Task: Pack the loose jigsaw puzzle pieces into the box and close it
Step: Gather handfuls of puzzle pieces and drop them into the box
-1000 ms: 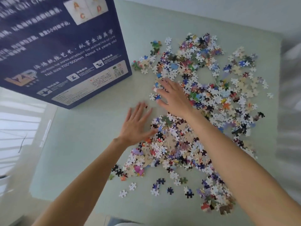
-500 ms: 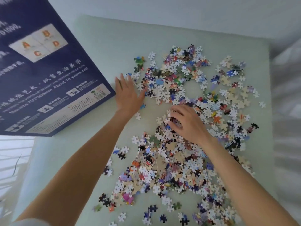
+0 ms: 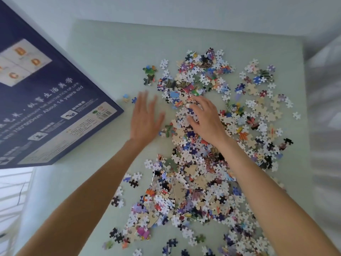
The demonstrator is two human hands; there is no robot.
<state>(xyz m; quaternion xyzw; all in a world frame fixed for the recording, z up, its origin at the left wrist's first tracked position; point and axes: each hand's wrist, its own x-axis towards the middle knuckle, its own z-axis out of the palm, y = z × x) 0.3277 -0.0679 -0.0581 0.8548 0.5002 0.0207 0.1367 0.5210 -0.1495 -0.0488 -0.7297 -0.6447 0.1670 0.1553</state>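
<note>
The left hand (image 3: 145, 119) lies flat with straight fingers on the pale green tabletop (image 3: 110, 58). The right hand (image 3: 206, 119) curls its grip over loose colourful cardboard jigsaw pieces (image 3: 193, 182). The big dark blue cardboard box (image 3: 46, 100) sits far left.

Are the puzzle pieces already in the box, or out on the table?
Out: the puzzle pieces lie scattered on the table, beside the box.

left hand (image 3: 145, 117) flat; right hand (image 3: 204, 117) on puzzle pieces (image 3: 193, 182), box (image 3: 46, 108) beside

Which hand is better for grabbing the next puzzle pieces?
Probably the right hand: its curled fingers already rest on the pile of puzzle pieces. The left hand is flat and blurred over bare table beside the pile, nearer the box.
</note>
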